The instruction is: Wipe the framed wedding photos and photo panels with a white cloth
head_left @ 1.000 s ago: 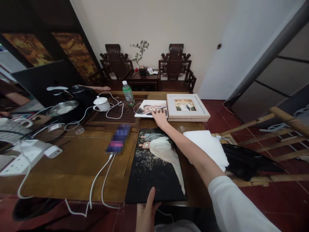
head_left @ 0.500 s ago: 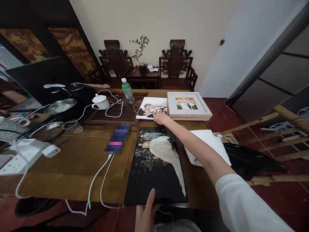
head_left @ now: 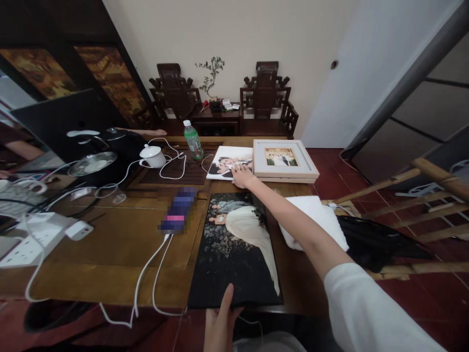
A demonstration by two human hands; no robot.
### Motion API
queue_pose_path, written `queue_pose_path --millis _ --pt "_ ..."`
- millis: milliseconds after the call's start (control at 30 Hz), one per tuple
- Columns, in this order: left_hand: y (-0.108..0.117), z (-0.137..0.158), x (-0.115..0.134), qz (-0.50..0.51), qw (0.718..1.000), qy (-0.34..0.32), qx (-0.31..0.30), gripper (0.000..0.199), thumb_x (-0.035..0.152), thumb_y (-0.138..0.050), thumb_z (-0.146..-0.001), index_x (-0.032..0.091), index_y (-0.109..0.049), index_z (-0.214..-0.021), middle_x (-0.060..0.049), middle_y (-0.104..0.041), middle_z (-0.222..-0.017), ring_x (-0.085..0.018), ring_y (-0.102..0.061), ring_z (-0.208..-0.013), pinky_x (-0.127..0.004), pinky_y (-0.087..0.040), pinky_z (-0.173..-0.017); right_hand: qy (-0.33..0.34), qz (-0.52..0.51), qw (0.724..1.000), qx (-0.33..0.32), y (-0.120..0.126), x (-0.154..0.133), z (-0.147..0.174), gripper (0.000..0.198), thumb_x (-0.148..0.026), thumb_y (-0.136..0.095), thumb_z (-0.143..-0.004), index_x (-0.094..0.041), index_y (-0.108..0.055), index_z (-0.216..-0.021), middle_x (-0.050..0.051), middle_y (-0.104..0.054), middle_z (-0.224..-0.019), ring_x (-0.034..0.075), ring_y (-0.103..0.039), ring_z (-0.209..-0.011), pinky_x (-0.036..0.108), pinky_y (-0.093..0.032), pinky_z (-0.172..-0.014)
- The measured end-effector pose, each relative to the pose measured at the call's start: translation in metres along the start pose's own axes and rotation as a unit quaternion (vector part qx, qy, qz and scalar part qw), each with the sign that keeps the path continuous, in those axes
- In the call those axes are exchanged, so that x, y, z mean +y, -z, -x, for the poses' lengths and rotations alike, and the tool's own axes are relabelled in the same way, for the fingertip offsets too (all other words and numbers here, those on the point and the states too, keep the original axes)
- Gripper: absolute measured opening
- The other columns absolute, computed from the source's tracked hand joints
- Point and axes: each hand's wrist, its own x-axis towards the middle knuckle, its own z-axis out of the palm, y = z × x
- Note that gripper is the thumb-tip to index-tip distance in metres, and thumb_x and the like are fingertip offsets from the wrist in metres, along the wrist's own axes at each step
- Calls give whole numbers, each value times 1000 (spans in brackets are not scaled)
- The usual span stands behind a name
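Observation:
A dark photo book (head_left: 234, 244) with a couple in wedding clothes on its cover lies at the table's near edge. My left hand (head_left: 222, 313) grips its near edge, thumb on the cover and the other fingers underneath. Stretched far forward, my right hand (head_left: 242, 176) rests its fingers on the lower right part of a white photo book (head_left: 223, 155) with a couple pictured on it. Those fingers are spread over the cover; the thumb is hard to make out. Just right of that hand lies a light wood picture frame (head_left: 286, 171) with a small photo in it.
A white towel (head_left: 311, 215) lies under my right forearm. Left are a phone (head_left: 179, 210) on a cable, a power strip (head_left: 32, 239), a lidded cup (head_left: 153, 156) and a pot (head_left: 97, 166). A green bottle (head_left: 193, 142) stands behind. Another person's arm (head_left: 146, 132) shows at left.
The view has shifted very slightly. Both hands stay in nearly the same places on the two photo books.

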Motion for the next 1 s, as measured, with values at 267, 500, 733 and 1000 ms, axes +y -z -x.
queue_pose_path --millis 267,500,733,1000 --pt "1 -2 5 21 1000 -3 -14 52 6 -55 -86 28 -46 -132 -10 -56 -132 -25 -53 -123 -39 -52 -92 68 -186 951 237 38 32 158 35 -28 -34 -97 -19 -61 -117 7 -70 -105 22 -63 -100 40 -47 -92" --pt "-3 -2 10 31 999 -6 -9 43 6 -51 -89 31 -52 -124 -5 -61 -126 -22 -56 -120 -43 -50 -96 28 -187 925 330 -16 42 329 31 -21 -57 -83 -32 -63 -111 8 -63 -120 25 -58 -114 44 -50 -96" --pt "-2 -4 13 16 998 -45 -44 44 6 -52 -88 32 -54 -124 -3 -66 -116 -18 -64 -106 -40 -52 -94 -46 -104 965 237 -38 1 319 23 -29 -59 -83 -24 -68 -103 12 -36 -149 33 -23 -140 59 -29 -110" --pt "-2 -6 19 14 995 -57 -75 43 1 -53 -87 27 -57 -121 -5 -69 -112 -17 -68 -95 -40 -55 -88 -98 -183 929 308 -34 25 273 21 -20 -48 -86 -20 -67 -78 11 -64 -121 34 -45 -128 71 -15 -105"
